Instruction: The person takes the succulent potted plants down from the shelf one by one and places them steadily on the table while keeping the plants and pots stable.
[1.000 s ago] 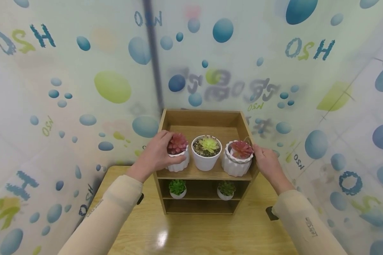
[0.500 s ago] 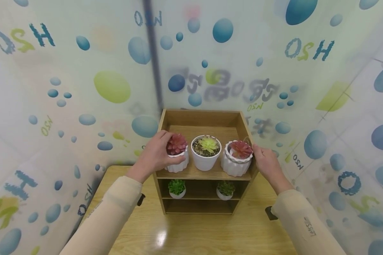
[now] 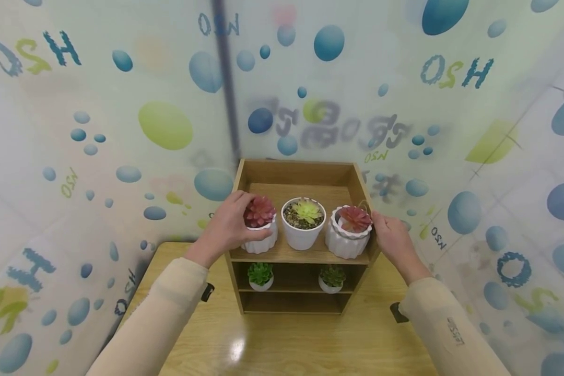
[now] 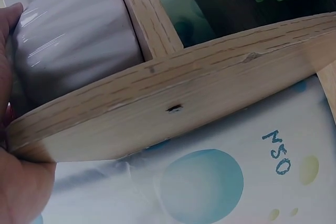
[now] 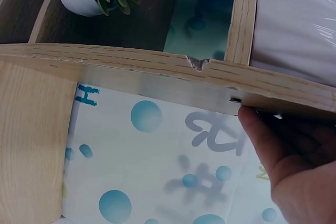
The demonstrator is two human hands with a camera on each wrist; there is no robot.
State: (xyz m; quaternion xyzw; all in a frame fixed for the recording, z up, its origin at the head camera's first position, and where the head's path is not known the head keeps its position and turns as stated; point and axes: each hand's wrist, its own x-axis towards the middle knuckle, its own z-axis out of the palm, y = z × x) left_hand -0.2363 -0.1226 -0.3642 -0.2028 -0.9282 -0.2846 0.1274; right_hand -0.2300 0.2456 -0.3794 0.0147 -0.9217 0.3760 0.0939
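Observation:
My left hand [image 3: 227, 222] grips the left white fluted pot [image 3: 261, 241], which holds a red succulent [image 3: 260, 211]. The thumb lies across the pot's front, and the other fingers are partly hidden beside the plant. That pot stands on the top level of a small wooden shelf [image 3: 301, 256]. My right hand [image 3: 396, 240] touches the outer side of the shelf's right panel; some of its fingers are in shadow in the right wrist view. Close by is a right fluted pot [image 3: 348, 244] with another red succulent [image 3: 355, 219]. Between them stands a smooth white pot [image 3: 303, 239] with a yellow-green succulent [image 3: 307, 211].
On the level below sit two small white pots, one with a bright green succulent [image 3: 260, 273], one with a darker succulent [image 3: 333, 274]. The shelf stands on a wooden table [image 3: 282, 344]. Patterned curtains [image 3: 169, 78] surround it behind and at both sides.

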